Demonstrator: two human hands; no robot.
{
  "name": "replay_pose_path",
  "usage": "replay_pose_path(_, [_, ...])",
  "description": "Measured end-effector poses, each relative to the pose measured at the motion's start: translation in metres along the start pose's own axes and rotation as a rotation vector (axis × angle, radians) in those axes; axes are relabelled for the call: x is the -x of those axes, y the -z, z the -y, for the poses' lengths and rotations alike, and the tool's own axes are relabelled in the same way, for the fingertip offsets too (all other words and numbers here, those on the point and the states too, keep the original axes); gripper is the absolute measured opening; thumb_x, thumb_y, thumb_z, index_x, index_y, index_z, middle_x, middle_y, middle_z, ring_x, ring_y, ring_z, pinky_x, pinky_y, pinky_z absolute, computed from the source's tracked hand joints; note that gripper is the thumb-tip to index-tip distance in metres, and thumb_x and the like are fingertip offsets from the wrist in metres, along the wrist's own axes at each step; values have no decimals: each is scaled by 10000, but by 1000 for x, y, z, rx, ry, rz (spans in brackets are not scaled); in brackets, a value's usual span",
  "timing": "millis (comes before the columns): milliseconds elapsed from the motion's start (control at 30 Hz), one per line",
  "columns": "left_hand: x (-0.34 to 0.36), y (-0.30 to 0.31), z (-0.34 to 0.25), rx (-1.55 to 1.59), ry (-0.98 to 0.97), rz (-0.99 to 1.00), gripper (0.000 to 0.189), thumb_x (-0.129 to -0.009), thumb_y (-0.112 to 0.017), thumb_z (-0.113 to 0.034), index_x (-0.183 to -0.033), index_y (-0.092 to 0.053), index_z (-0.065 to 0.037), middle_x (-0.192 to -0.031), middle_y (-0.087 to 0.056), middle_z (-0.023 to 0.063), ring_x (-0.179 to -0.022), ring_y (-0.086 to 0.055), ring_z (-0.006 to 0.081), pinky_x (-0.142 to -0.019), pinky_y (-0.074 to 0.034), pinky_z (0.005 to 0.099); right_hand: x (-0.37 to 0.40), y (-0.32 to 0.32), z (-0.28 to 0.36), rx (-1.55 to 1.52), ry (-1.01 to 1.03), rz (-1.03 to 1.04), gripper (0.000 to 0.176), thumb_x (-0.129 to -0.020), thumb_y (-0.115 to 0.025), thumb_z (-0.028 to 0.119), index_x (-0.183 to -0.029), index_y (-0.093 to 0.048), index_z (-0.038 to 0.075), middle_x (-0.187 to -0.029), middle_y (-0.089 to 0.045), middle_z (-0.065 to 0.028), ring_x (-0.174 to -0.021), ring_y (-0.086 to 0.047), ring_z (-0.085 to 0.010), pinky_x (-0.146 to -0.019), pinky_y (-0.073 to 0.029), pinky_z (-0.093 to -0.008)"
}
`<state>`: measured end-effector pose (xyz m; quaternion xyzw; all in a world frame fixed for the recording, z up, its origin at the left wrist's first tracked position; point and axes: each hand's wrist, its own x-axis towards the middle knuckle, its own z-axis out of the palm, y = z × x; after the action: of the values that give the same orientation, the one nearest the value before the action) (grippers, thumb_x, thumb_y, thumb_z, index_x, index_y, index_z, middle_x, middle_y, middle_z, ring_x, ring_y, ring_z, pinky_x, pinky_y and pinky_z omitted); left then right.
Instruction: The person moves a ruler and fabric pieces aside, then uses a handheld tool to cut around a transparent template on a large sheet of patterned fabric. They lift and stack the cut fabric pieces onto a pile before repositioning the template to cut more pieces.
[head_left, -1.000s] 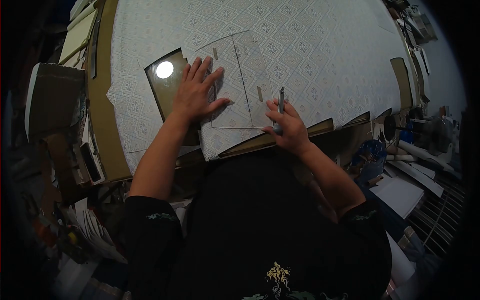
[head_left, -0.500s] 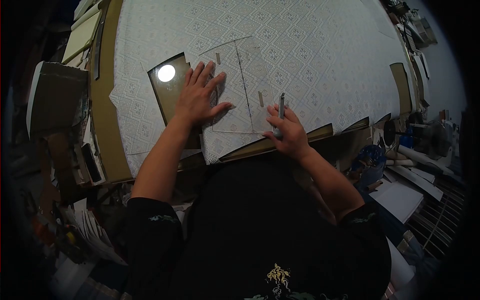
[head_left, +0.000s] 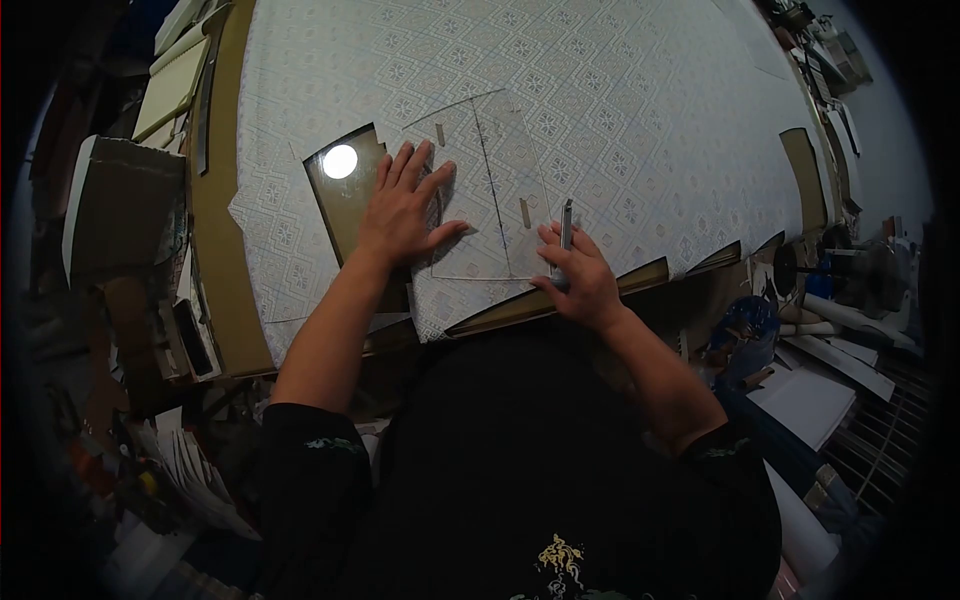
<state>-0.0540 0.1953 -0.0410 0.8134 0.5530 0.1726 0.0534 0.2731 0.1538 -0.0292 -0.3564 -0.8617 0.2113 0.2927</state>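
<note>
A patterned pale fabric sheet is spread over the table, and a clear template with a dark line down its middle lies on top. My left hand presses flat with spread fingers at the template's left side. At its lower right corner, my right hand is wrapped round a utility knife whose tip end points away from me. Whether the blade is out cannot be made out. Left of my left hand, a cut-out opening bares the brown tabletop, with a bright reflection on it.
Notched cut-outs run along the sheet's near edge. A dark metal strip and a yellowish notepad lie at the left edge. A cardboard box stands at far left. At right are a fan and white sheets.
The whole scene sits slightly lower in view. Both hands keep about the same places against the template, and the knife stays in my right hand.
</note>
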Motion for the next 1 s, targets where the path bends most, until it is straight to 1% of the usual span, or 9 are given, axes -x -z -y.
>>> replay_pose_path(500, [0, 1, -1, -2, 4, -12, 821, -814, -749, -664, -1440, -597, -155, -1622, -385, 196, -1527, -313, 394, -1254, -205, 565, 1, 0, 1, 16, -24, 12, 456, -819, -845, 187, -1196, -614, 73, -1369, -663, -164, -1288, -594, -396, -1135, -438, -532])
replay_pose_path(933, [1, 0, -1, -24, 5, -13, 847, -806, -741, -690, -1455, -583, -169, -1622, -388, 189, -1531, -309, 389, -1262, -199, 548, 3, -2, -1, 14, -22, 5, 459, -821, -846, 183, -1203, -615, 76, -1374, -663, -154, -1303, -592, -379, -1141, -439, -520])
replay_pose_path(1000, [1, 1, -2, -14, -2, 8, 834, -828, -754, -636, -1470, -553, -142, -1633, -355, 205, -1540, -279, 402, -1250, -219, 562, 1, -2, -1, 18, -18, 3, 462, -818, -849, 182, -1202, -615, 76, -1374, -663, -154, -1305, -591, -379, -1140, -440, -520])
